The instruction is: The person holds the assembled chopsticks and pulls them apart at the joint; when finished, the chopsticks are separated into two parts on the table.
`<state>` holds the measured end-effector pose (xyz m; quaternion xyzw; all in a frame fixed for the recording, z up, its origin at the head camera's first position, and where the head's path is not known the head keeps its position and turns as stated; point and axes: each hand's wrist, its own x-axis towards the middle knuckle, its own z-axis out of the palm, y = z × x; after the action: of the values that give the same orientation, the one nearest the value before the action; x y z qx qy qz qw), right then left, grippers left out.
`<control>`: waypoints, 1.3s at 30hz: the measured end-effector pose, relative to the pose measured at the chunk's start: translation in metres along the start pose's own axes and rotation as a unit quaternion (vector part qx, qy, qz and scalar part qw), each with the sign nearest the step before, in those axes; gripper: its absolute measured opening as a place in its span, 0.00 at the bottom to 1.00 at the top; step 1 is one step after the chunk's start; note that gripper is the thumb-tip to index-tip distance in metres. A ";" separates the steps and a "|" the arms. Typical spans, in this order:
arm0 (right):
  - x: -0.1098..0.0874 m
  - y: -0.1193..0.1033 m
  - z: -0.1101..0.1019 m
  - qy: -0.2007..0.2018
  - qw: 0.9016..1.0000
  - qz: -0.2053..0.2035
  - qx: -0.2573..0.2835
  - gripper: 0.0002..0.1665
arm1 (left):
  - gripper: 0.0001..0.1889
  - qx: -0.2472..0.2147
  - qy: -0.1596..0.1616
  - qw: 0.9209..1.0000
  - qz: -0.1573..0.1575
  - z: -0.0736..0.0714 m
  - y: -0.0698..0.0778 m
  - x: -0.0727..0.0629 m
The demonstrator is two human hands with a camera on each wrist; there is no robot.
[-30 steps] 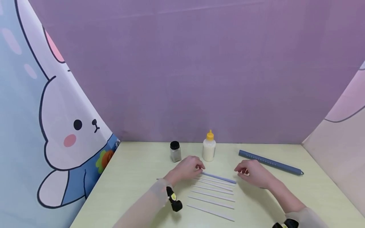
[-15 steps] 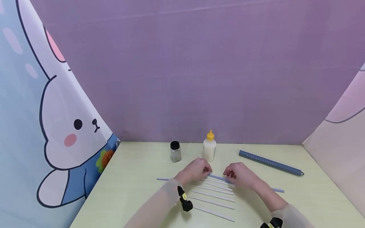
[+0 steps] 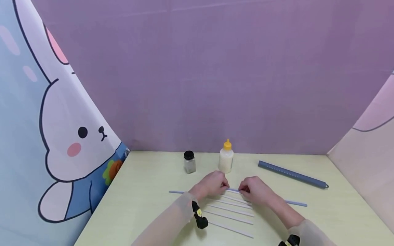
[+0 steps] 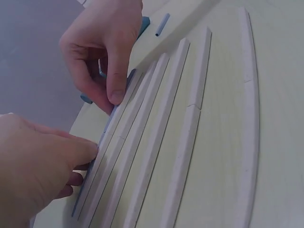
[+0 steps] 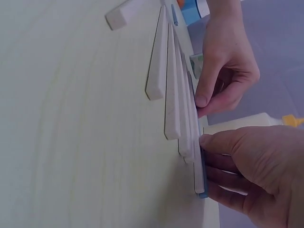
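Several thin white strips (image 3: 231, 218) lie in a row of nearly parallel lines on the table. Along the far end of the row runs a thin blue strip (image 3: 234, 190), side by side with the farthest white strip (image 5: 197, 173). My left hand (image 3: 213, 182) pinches the blue strip near its left part, thumb on the near side. A short way to the right, my right hand (image 3: 257, 190) pinches the same strip between thumb and fingers. In the left wrist view, fingertips of both hands hide parts of it; whether they also grip the adjoining white strip, I cannot tell.
A black-capped jar (image 3: 189, 163) and a white bottle with a yellow nozzle (image 3: 226, 160) stand behind the hands. A dark blue ridged bar (image 3: 292, 174) lies at the back right. Other blue strips show beyond the left forearm (image 3: 176, 192) and right forearm (image 3: 296, 203).
My right hand has come in leftward to the blue strip and now pinches it. My left hand has shifted slightly right along the strip.
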<state>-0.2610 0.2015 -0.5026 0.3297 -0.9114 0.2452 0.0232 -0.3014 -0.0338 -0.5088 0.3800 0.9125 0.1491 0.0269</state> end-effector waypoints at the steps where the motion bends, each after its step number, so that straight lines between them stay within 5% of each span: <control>1: 0.000 -0.001 0.000 -0.001 1.000 0.002 0.002 0.04 | 0.06 -0.003 -0.001 1.000 0.000 0.000 0.000 0.000; 9: 0.003 -0.007 -0.001 -0.014 1.000 0.002 -0.004 0.07 | 0.04 -0.029 -0.011 0.999 0.009 0.001 0.002 -0.004; 15: 0.006 -0.013 -0.008 0.003 0.999 -0.022 -0.027 0.10 | 0.05 -0.044 0.015 0.999 0.017 0.000 0.002 -0.004; 21: 0.010 -0.035 -0.035 -0.022 0.999 -0.027 -0.003 0.08 | 0.05 -0.020 0.014 0.999 0.030 -0.022 0.016 -0.013; 25: 0.011 -0.053 -0.051 -0.040 0.998 -0.041 -0.022 0.12 | 0.11 0.040 0.033 0.998 0.045 -0.045 0.028 -0.029; 32: 0.012 -0.076 -0.062 0.000 0.995 -0.088 -0.048 0.14 | 0.12 0.120 0.124 0.982 0.071 -0.078 0.047 -0.054; 39: 0.008 -0.080 -0.068 0.018 0.992 -0.127 0.021 0.09 | 0.11 0.207 0.185 0.956 0.097 -0.082 0.052 -0.065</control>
<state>-0.2267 0.1747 -0.4068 0.4386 -0.8564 0.2649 0.0636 -0.2325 -0.0655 -0.4192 0.4299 0.8710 0.0267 -0.2364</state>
